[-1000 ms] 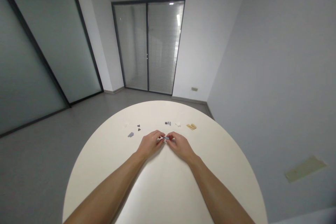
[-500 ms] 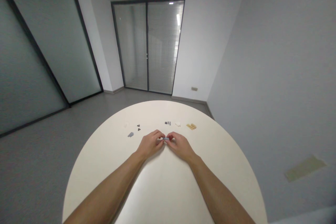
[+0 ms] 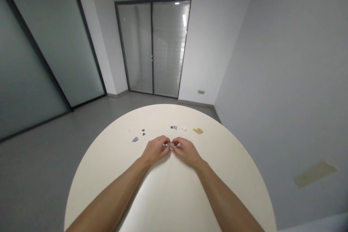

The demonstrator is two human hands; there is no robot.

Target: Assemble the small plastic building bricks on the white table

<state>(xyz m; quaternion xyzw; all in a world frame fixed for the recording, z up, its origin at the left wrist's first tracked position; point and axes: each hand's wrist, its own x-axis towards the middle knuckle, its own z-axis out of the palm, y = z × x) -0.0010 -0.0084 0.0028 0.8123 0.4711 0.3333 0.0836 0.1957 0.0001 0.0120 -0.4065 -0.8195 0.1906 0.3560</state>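
Between my fingertips, a little above or on the table, is a small blue-grey piece [image 3: 170, 144], perhaps a toy building brick; its exact kind is too small to make out. My left hand [image 3: 157, 148] pinches its left end, and my right hand [image 3: 186, 149] pinches the right end. The fingertips of both hands nearly meet and hide part of it. To the left of my left hand lie several blue-grey flat pieces [image 3: 135, 139] and small black pieces [image 3: 143, 132].
On the white round table [image 3: 168, 192], beyond my hands, are dark and grey small pieces [image 3: 173, 127], white pieces [image 3: 184, 128] and tan long pieces [image 3: 198, 131]. Faint white pieces [image 3: 130, 129] lie at the far left. A glass door [image 3: 153, 47] stands behind.
The blue-grey piece is turned or shifted very slightly between my fingertips. Both hands stay in almost the same place, and the pieces on the table lie as before.
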